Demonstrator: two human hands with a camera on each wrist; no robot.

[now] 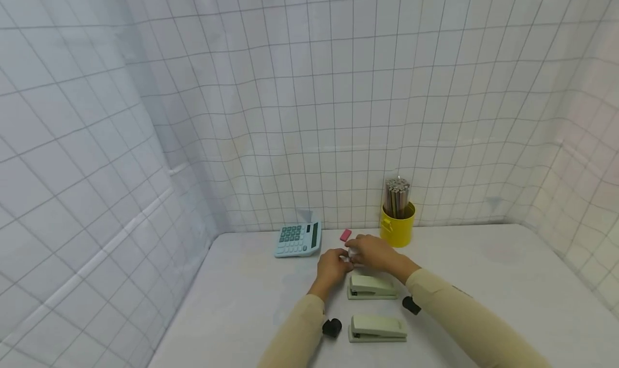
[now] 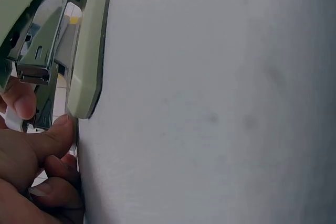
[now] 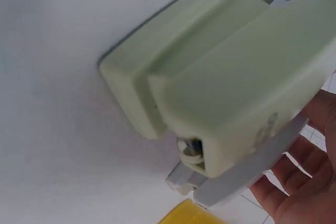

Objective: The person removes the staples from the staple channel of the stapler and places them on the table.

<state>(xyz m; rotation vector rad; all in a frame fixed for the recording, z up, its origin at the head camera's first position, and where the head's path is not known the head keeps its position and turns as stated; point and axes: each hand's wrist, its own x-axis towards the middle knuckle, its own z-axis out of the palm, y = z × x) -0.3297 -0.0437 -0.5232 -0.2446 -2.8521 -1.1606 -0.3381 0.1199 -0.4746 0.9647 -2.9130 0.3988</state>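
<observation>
Both hands meet at a white stapler (image 1: 353, 253), mostly covered by fingers in the head view. My right hand (image 1: 372, 251) grips it from the right; the right wrist view shows its pale long body (image 3: 236, 182) behind a green stapler (image 3: 220, 77), with curled fingers alongside. My left hand (image 1: 331, 267) pinches the white stapler's left end between thumb and fingers. Just nearer than the hands lies one pale green stapler (image 1: 371, 287) on the table, and a second green stapler (image 1: 378, 329) lies parallel, closer to the front.
A light blue calculator (image 1: 299, 240) sits to the left of the hands at the back. Beyond them lies a small pink eraser (image 1: 345, 235). At the back right stands a yellow cup (image 1: 397, 232) full of pencils (image 1: 397, 196). White gridded cloth (image 1: 309, 115) hangs behind the table.
</observation>
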